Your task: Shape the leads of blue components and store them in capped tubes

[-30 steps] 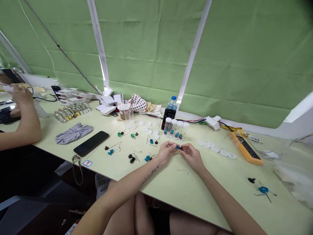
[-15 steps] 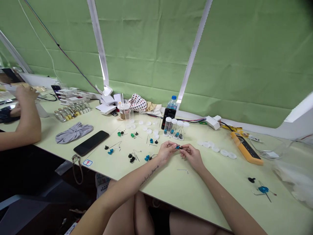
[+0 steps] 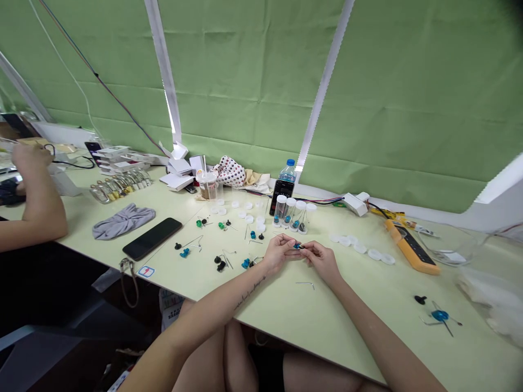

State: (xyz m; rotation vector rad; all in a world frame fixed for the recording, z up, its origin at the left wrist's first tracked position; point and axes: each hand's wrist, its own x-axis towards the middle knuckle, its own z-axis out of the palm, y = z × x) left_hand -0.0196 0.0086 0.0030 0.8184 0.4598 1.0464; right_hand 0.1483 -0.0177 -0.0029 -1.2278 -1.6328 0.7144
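My left hand and my right hand meet above the pale green tabletop. Their fingertips pinch a small blue-and-black component, partly hidden by my fingers. Just beyond my hands stand several clear plastic tubes holding blue and dark parts. Small blue and black parts with thin wire leads lie left of my left hand. A bent metal wire lies on the table below my right hand.
A co-worker's hand is raised at the far left. Nearby are a black phone and a grey cloth. White caps lie right of my hands, before a yellow multimeter. A water bottle stands at the back.
My hands stay pinched together on the component, with little visible shift. The co-worker's hand has moved slightly left and upward.
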